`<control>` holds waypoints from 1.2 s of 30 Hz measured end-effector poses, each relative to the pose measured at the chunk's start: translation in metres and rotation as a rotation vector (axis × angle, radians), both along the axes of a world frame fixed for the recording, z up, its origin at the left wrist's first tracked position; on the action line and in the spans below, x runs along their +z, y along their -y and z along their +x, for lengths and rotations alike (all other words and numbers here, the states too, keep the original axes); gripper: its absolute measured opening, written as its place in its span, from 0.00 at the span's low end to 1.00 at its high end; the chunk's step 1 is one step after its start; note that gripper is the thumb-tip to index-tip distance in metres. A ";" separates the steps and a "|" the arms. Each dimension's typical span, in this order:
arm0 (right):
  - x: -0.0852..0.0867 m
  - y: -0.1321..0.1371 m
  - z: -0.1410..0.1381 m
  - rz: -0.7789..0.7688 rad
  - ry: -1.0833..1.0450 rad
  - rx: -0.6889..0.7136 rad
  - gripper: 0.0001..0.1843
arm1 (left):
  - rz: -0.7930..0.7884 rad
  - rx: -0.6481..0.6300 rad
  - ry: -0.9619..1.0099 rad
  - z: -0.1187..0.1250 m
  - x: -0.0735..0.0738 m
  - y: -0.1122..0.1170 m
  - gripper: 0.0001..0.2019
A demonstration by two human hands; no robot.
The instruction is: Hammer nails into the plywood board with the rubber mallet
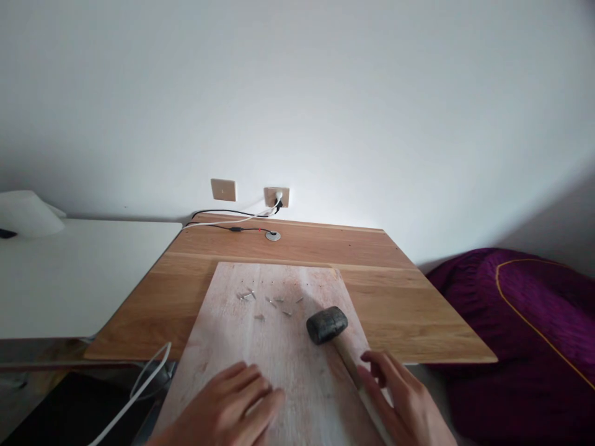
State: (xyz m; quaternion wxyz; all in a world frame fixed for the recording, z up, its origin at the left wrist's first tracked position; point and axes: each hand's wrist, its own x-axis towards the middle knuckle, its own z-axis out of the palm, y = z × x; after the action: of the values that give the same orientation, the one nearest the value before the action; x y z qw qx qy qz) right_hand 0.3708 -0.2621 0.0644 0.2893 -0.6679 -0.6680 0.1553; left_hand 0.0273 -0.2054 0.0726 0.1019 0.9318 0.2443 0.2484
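Note:
A pale wooden board lies on a wooden desk and reaches toward me. Several small nails are scattered near its far end. A mallet with a dark head and a light wooden handle rests on the board's right side. My left hand lies flat on the near part of the board, fingers stretched out and empty. My right hand rests at the mallet's handle, fingers loosely curled beside it and touching it; they are not wrapped round it.
Black and white cables run from a wall socket across the desk's back. A white table adjoins on the left. A purple beanbag sits to the right. A white cable hangs at the lower left.

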 end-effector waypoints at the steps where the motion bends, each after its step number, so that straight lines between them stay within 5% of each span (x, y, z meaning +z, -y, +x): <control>1: -0.002 -0.011 -0.008 0.023 0.058 0.040 0.17 | 0.049 -0.014 -0.056 0.016 0.008 -0.019 0.10; 5: -0.024 -0.036 -0.011 0.024 0.167 0.154 0.12 | 0.117 0.011 -0.133 0.067 0.028 -0.091 0.06; 9: -0.036 -0.045 -0.007 -0.025 0.160 0.186 0.12 | 0.144 0.040 -0.292 0.093 0.025 -0.133 0.04; 14: -0.027 -0.053 -0.013 -0.190 0.147 0.184 0.10 | 0.187 0.018 -0.429 0.109 0.015 -0.146 0.08; 22: -0.036 -0.055 -0.006 -0.204 0.139 0.180 0.11 | 0.196 -0.059 -0.415 0.119 0.007 -0.153 0.09; 31: -0.037 -0.054 -0.005 -0.232 0.137 0.167 0.13 | -0.444 -0.101 -0.051 0.142 0.004 -0.218 0.12; 36: -0.041 -0.055 -0.003 -0.242 0.125 0.165 0.15 | -0.519 0.012 0.123 0.100 0.006 -0.239 0.10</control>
State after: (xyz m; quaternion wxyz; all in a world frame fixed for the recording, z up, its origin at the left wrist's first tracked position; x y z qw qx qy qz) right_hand 0.3680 -0.2074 0.0230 0.1511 -0.6491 -0.7136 0.2160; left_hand 0.1272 0.0339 0.0785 0.3508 0.8561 0.2984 0.2344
